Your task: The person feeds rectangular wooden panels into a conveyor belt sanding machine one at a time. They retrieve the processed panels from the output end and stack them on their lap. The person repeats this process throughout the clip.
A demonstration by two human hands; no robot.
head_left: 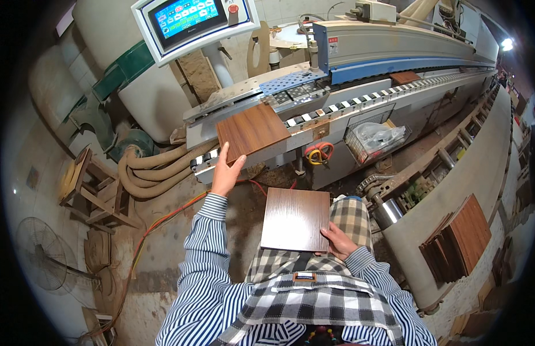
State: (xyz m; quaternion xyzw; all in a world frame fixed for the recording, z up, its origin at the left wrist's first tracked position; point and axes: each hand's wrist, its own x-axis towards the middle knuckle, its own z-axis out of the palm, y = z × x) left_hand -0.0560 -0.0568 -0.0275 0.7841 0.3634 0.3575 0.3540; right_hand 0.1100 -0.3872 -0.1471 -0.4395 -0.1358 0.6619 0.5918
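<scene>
At the near end of the block-studded track (359,101), bracing a brown panel (253,131) at its near corner with the left hand (223,177), apparently to keep it aligned; thumb and fingers spread, no telling whether pinching or merely pushing. Over the checked lap (352,222), clasping a second panel (296,219) by its edge in the right hand (340,242), thumb uppermost, seemingly resting its weight there.

The person's left arm (205,248) extends forward, the left hand (225,174) spreading its thumb (240,160) from its forefinger (224,149). The right arm (371,270) bends close to the body; the right hand (340,242), lower, is closed in a pinch, thumb uppermost, partly hidden.
</scene>
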